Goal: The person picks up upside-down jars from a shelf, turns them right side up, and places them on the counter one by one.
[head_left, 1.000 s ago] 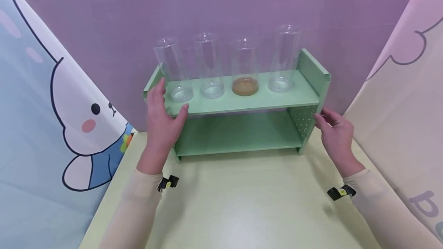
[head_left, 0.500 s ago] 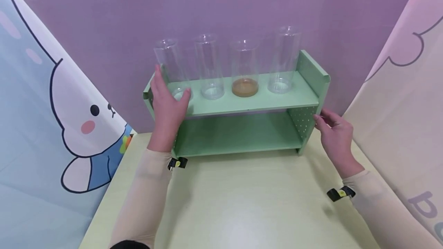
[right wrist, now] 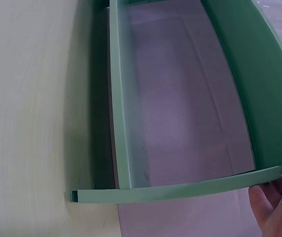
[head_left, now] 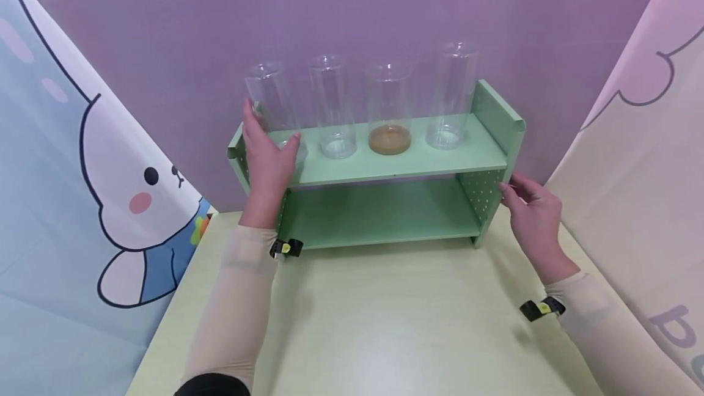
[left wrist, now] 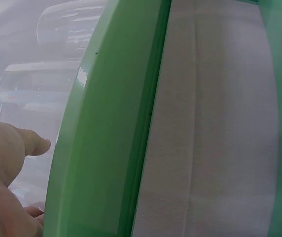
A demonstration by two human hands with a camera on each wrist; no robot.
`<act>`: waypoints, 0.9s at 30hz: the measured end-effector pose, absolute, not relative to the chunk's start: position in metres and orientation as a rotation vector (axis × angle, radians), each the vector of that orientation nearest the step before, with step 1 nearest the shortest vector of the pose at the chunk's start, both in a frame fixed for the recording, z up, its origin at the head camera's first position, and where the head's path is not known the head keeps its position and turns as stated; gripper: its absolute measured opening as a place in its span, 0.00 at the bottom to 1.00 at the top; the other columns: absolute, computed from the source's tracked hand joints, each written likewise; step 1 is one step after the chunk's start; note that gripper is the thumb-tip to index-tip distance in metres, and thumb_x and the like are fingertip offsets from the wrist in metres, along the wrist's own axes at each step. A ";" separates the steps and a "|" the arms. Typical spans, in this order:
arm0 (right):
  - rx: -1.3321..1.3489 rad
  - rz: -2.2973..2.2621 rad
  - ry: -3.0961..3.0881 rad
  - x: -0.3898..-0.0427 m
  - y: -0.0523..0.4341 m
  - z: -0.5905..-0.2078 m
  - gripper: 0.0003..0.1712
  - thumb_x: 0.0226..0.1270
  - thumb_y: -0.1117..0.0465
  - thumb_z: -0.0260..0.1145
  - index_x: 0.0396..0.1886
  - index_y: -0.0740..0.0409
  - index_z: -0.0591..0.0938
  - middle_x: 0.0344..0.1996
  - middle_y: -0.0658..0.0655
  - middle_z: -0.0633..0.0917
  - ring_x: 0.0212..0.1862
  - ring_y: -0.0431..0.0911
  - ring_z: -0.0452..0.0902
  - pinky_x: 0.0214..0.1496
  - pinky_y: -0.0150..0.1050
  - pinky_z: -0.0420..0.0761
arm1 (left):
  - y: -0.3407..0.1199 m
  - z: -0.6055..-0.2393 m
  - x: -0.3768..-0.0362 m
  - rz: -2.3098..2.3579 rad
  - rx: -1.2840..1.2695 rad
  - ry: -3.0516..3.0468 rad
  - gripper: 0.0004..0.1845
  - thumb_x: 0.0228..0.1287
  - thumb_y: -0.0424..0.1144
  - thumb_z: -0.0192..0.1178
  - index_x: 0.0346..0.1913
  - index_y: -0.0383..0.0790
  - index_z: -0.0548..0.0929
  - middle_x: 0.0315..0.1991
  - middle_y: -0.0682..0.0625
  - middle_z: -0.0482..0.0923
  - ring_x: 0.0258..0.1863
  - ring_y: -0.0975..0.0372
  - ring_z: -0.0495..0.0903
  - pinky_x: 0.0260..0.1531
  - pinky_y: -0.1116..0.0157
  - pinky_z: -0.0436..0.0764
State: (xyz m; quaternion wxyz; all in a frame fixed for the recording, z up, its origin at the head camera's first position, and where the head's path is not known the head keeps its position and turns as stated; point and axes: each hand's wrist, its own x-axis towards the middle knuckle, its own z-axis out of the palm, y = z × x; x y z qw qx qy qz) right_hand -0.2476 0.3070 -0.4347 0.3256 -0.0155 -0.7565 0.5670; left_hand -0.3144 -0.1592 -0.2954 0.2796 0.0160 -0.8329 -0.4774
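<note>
A green two-tier shelf [head_left: 385,173] stands on the table, with a row of tall clear cups along its upper board. My left hand [head_left: 268,167] is round the lower part of the leftmost cup [head_left: 272,93], thumb on its right side and fingers on its left; the palm hides part of its base. In the left wrist view, the thumb of that hand [left wrist: 5,173] points towards the shelf's edge. My right hand [head_left: 535,225] pinches the front edge of the shelf's right side panel [head_left: 483,194] between thumb and fingers, also visible in the right wrist view.
Right of the held cup stand a clear cup [head_left: 332,99], a cup with a brown bottom [head_left: 389,139] and another clear cup [head_left: 453,90]. Behind the shelf is a purple backdrop [head_left: 352,5]. Patterned cloths flank the pale table [head_left: 379,322].
My left hand has moved forward and up to the leftmost cup, its fingers and thumb now round it. The right hand stays at the side panel. The cups have not moved.
</note>
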 end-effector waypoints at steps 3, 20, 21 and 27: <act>-0.037 1.479 -1.984 -0.247 0.307 -0.435 0.18 0.80 0.66 0.71 0.65 0.65 0.88 0.53 0.61 0.92 0.48 0.32 0.88 0.48 0.27 0.88 | -0.160 -0.297 -0.316 -1.279 0.044 -2.224 0.59 0.74 0.45 0.74 0.91 0.64 0.40 0.87 0.49 0.55 0.84 0.57 0.62 0.80 0.56 0.68; -0.003 1.435 -2.002 -0.245 0.307 -0.435 0.18 0.81 0.62 0.71 0.65 0.62 0.89 0.49 0.52 0.92 0.48 0.32 0.88 0.48 0.27 0.88 | -0.157 -0.294 -0.288 -1.283 -0.037 -2.202 0.56 0.72 0.47 0.75 0.90 0.63 0.47 0.81 0.49 0.64 0.78 0.58 0.70 0.74 0.55 0.77; 0.002 1.435 -1.999 -0.245 0.307 -0.435 0.18 0.81 0.62 0.71 0.65 0.62 0.89 0.49 0.52 0.92 0.49 0.32 0.88 0.48 0.27 0.88 | -0.157 -0.293 -0.285 -1.298 -0.058 -2.192 0.56 0.72 0.47 0.75 0.90 0.63 0.47 0.80 0.49 0.65 0.77 0.58 0.71 0.73 0.55 0.77; 0.012 1.458 -1.973 -0.248 0.307 -0.436 0.17 0.80 0.64 0.71 0.64 0.64 0.89 0.47 0.47 0.92 0.48 0.32 0.88 0.47 0.28 0.89 | -0.156 -0.293 -0.265 -1.444 -0.169 -2.120 0.56 0.68 0.46 0.78 0.89 0.65 0.52 0.75 0.52 0.70 0.72 0.60 0.75 0.69 0.55 0.81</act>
